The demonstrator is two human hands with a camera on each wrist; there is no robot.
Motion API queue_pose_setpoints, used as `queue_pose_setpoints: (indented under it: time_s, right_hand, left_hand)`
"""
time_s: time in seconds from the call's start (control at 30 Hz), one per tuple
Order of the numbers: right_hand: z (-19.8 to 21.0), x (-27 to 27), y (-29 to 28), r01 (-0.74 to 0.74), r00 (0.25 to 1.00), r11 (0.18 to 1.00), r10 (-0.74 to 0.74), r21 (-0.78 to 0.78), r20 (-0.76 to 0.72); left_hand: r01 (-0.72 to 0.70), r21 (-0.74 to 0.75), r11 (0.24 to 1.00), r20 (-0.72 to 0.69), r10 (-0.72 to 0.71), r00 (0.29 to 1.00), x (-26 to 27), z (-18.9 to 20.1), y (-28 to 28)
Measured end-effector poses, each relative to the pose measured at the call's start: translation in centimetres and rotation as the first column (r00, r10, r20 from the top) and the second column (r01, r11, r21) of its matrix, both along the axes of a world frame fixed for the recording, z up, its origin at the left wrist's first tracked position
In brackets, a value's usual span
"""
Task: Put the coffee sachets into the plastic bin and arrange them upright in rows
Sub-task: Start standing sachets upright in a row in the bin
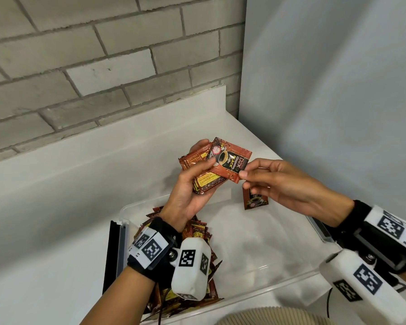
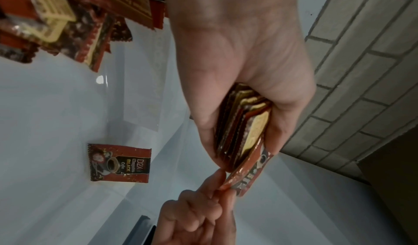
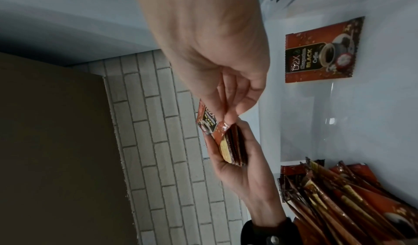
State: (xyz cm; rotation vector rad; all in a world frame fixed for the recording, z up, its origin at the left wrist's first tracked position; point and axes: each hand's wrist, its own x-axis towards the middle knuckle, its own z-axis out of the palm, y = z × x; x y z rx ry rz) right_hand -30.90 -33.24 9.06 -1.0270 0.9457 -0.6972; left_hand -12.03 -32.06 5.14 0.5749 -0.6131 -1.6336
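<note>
White counter [image 1: 56, 207] against a grey brick wall [image 1: 80, 55], white panel [image 1: 338, 90] on the right. Clear plastic bin [image 1: 256, 285] sits on the counter, directly below both hands. Left side of the bin holds a packed batch of coffee sachets [image 1: 197, 233] standing on edge; one single sachet [image 1: 256, 200] lies face-up by itself at the bin's far side, well apart from the batch. Left hand [image 1: 188, 195] is raised above the bin, fingers curled around a stack of sachets [image 1: 206, 181]. Top sachet [image 1: 230, 160] of that stack is skewed, printed face up, with the left thumb on it. Right hand [image 1: 279, 181] pinches that top sachet's right corner between thumb and forefinger
</note>
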Motion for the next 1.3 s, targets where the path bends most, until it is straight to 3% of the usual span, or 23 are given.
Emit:
queue_pose_setpoints:
  time_s: [0.2, 0.33, 0.5, 0.57, 0.77, 0.93, 1.07, 1.3]
  right_hand:
    - [0.9, -1.3, -1.0, 0.045, 0.996, 0.995, -0.051, -0.086, -0.073]
    - [2.5, -3.8, -2.1, -0.062, 0.951, 0.948, -0.038, -0.312, -0.305]
    - [2.8, -4.4, -3.3, -0.359, 0.742, 0.866, 0.039, -0.349, -0.669]
    - [2.5, -4.0, -3.7, -0.436, 0.667, 0.832, 0.043, -0.343, -0.744]
    - [3.5, -4.2, -4.9, -0.438, 0.662, 0.811, -0.001, -0.387, -0.750]
    - [2.7, -3.8, -5.3, -0.669, 0.408, 0.705, 0.084, -0.235, -0.909]
    - [1.4, -2.6, -5.0, -0.729, 0.280, 0.665, 0.075, -0.161, -0.957]
    - [0.9, -1.8, -5.0, -0.759, 0.221, 0.639, 0.066, -0.129, -0.973]
  left_hand:
    - [-0.037, 0.100, 0.994, 0.040, 0.033, 0.999, -0.1, 0.0, 0.0]
    - [-0.094, 0.168, 0.981, 0.019, 0.092, 0.996, 0.1, 0.2, 0.0]
    - [-0.103, 0.191, 0.976, 0.110, 0.083, 0.990, -0.2, 0.4, 0.0]
    - [-0.105, 0.199, 0.974, 0.122, 0.082, 0.989, -0.1, 0.2, 0.1]
    - [-0.112, 0.183, 0.977, 0.060, 0.102, 0.993, 0.0, 0.5, 0.1]
    - [-0.100, 0.181, 0.978, 0.029, 0.097, 0.995, 0.1, 0.4, 0.1]
    - [-0.095, 0.163, 0.982, 0.042, 0.089, 0.995, 0.1, 0.3, -0.1]
    - [-0.089, 0.161, 0.983, 0.067, 0.079, 0.995, -0.1, 0.2, -0.3]
